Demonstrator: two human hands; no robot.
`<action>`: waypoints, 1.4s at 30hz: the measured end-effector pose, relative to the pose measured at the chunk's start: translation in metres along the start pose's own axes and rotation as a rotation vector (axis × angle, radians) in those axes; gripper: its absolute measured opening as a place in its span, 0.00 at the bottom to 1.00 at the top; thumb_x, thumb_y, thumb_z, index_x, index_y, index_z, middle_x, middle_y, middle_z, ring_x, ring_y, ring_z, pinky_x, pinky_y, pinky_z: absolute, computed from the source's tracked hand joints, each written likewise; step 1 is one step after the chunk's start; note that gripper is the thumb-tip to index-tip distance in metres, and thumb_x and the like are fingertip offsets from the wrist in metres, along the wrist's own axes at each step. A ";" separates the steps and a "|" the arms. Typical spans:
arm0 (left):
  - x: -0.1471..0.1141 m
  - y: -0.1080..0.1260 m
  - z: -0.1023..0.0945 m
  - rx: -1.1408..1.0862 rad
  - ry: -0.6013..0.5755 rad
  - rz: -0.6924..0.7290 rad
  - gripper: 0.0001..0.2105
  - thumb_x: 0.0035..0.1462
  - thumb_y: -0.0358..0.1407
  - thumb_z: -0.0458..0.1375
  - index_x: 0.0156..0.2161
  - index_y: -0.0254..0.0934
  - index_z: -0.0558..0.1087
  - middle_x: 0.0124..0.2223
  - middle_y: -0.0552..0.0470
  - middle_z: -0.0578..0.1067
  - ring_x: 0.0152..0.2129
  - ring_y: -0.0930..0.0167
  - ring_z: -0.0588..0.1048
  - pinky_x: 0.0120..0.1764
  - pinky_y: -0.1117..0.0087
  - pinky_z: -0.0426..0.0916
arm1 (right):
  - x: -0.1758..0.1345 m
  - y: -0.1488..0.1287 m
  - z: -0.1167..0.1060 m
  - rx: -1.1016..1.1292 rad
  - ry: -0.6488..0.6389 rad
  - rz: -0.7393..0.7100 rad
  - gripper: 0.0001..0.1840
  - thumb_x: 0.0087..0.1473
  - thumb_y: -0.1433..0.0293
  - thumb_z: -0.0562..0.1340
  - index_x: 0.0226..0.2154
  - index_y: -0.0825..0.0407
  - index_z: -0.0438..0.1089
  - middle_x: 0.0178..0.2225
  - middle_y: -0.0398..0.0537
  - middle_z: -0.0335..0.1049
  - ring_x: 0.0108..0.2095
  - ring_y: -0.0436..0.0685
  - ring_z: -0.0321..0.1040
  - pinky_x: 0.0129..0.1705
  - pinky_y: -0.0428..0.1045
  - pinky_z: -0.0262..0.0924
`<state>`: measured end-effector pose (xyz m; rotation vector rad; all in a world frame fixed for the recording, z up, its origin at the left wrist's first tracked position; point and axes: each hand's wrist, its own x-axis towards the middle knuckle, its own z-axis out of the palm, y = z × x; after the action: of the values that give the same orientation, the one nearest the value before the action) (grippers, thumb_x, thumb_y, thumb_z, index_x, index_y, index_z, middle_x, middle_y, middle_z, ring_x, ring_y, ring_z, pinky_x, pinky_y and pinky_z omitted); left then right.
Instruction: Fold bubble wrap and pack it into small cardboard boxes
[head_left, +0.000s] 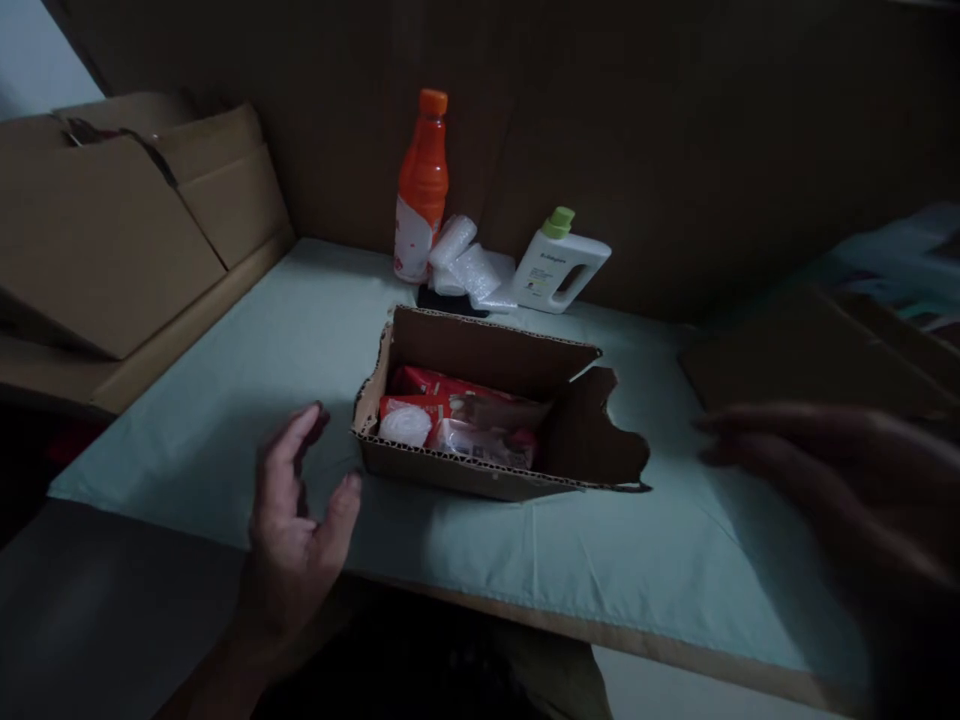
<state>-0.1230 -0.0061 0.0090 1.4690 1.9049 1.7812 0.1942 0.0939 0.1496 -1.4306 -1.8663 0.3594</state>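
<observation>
A small open cardboard box [465, 480] with ragged edges stands mid-table. Inside lie red packets [427, 383], a clear-and-red pack [487, 440] and a round white wrapped item [405, 426]. Just left of the box, my left hand [296, 510] is open and empty, thumb and fingers apart. My right hand [832, 480] hovers at the right, apart from the box. Its fingers look stretched out toward the left, somewhat blurred by motion, with nothing visible in them.
Behind the box stand an orange bottle [426, 180], bubble-wrapped items [476, 270] and a white jug with a green cap [562, 265]. A dark flat object [454, 302] lies there too. Larger cardboard boxes flank the table at left [112, 230] and right [802, 350].
</observation>
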 end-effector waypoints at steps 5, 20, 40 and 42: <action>-0.010 -0.014 0.012 -0.178 -0.360 -0.310 0.29 0.59 0.40 0.60 0.65 0.41 0.60 0.62 0.41 0.69 0.58 0.58 0.71 0.61 0.52 0.66 | -0.070 0.061 0.071 0.142 -0.217 0.102 0.24 0.53 0.54 0.67 0.49 0.47 0.71 0.41 0.54 0.77 0.35 0.62 0.73 0.36 0.57 0.69; -0.024 0.023 0.087 -0.285 -0.668 -0.285 0.28 0.58 0.40 0.60 0.63 0.42 0.62 0.58 0.45 0.74 0.57 0.60 0.73 0.57 0.59 0.70 | -0.101 0.098 0.061 0.064 0.042 0.186 0.11 0.56 0.60 0.61 0.35 0.50 0.66 0.35 0.52 0.72 0.35 0.58 0.68 0.39 0.54 0.66; -0.127 0.156 0.363 -0.108 -1.222 0.340 0.33 0.52 0.29 0.58 0.64 0.32 0.59 0.65 0.32 0.65 0.63 0.53 0.64 0.64 0.51 0.59 | -0.242 0.207 -0.040 -0.140 0.486 0.610 0.37 0.60 0.54 0.61 0.67 0.49 0.56 0.62 0.61 0.64 0.53 0.65 0.70 0.38 0.55 0.72; -0.141 0.153 0.360 -0.157 -1.275 0.417 0.39 0.50 0.30 0.58 0.67 0.31 0.53 0.69 0.31 0.59 0.66 0.53 0.60 0.67 0.52 0.56 | -0.240 0.214 -0.042 -0.150 0.487 0.624 0.38 0.60 0.53 0.61 0.67 0.50 0.56 0.62 0.62 0.64 0.53 0.66 0.70 0.36 0.54 0.71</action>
<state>0.2737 0.1114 -0.0356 2.1960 0.8119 0.6074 0.3993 -0.0629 -0.0467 -1.9817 -1.0536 0.1418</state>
